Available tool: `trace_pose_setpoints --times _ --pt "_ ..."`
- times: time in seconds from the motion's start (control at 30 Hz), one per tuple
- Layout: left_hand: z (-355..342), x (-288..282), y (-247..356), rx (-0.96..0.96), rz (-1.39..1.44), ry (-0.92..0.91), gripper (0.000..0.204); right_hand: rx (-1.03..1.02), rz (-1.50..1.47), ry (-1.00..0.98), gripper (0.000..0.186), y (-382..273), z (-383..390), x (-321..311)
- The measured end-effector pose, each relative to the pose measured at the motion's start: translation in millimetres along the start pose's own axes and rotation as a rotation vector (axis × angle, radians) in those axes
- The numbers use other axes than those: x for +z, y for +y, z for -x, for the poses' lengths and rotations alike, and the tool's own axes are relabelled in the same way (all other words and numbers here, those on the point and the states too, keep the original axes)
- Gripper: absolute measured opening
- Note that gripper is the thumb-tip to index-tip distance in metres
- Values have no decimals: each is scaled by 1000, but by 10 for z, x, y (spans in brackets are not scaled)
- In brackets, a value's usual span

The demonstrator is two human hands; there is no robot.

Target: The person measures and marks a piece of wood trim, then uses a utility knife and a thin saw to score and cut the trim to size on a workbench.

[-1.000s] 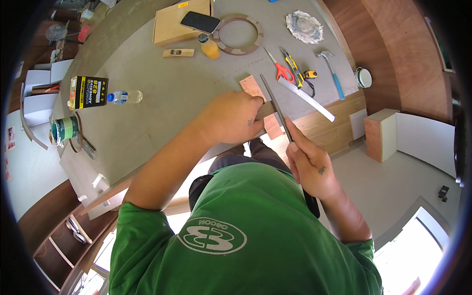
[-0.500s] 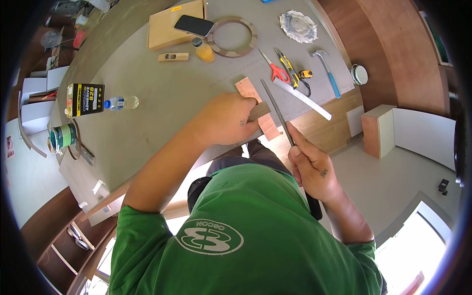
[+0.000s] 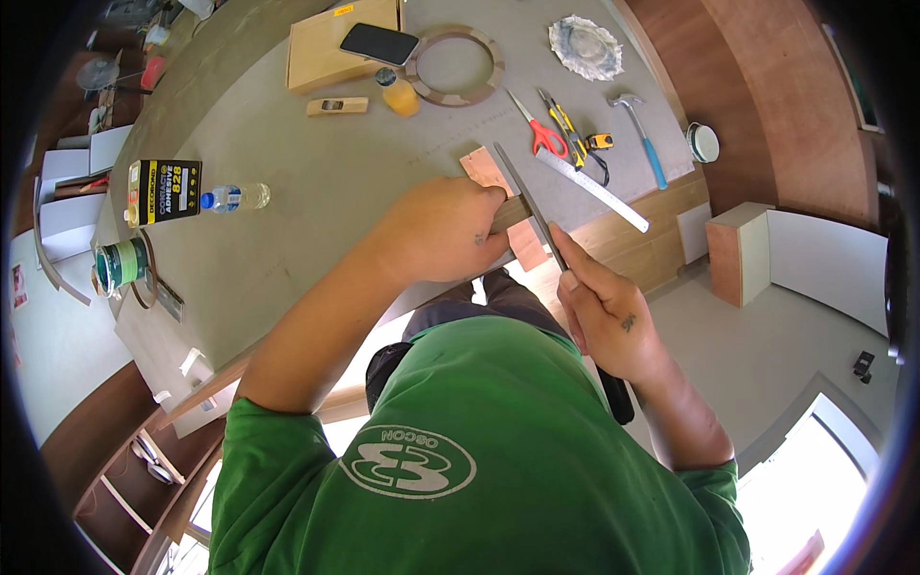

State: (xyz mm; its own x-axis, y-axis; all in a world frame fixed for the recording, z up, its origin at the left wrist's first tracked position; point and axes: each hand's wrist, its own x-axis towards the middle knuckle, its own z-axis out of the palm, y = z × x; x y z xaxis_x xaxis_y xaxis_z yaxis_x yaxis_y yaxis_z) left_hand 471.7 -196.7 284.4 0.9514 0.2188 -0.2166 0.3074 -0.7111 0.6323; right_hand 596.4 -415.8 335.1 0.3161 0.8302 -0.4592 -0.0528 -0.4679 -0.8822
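My left hand [image 3: 443, 230] is closed around a small brown wood piece [image 3: 509, 215], whose end sticks out to the right of my fingers. Beneath it, a thin reddish wood strip [image 3: 486, 170] lies at the table's near edge, partly covered by the hand and the piece. In my right hand [image 3: 606, 321] is a long dark metal file [image 3: 517, 180], gripped at its near end with the index finger stretched along it. The file slants up and left, its edge at the wood piece's outer end; whether they touch I cannot tell.
On the grey table [image 3: 316, 192] lie red-handled scissors [image 3: 546, 137], a yellow cutter [image 3: 563, 125], a tape measure [image 3: 600, 141], a steel ruler [image 3: 594, 189] and a hammer [image 3: 644, 144]. Farther back are a wooden ring [image 3: 492, 79], an orange bottle [image 3: 399, 96], a small wooden plane [image 3: 337, 106] and a phone [image 3: 379, 43].
The file in my right hand has moved left and slightly away from me, closing up to the wood piece's end. My left hand keeps its hold, nearly still.
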Motion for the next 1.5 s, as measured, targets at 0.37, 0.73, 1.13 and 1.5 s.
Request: trace_pose_setpoints --times 0.37,0.73,1.13,1.5 --pt "-18 4 5 -20 -14 -34 26 46 -64 -2 50 -79 -111 37" --pt "-3 -4 35 -21 -2 -67 24 16 -117 24 51 -102 -177 85" --pt "2 8 19 3 5 -37 21 54 -94 18 50 -44 -97 61" --pt "15 10 40 -8 -12 -48 22 44 -61 -1 49 -32 15 29"
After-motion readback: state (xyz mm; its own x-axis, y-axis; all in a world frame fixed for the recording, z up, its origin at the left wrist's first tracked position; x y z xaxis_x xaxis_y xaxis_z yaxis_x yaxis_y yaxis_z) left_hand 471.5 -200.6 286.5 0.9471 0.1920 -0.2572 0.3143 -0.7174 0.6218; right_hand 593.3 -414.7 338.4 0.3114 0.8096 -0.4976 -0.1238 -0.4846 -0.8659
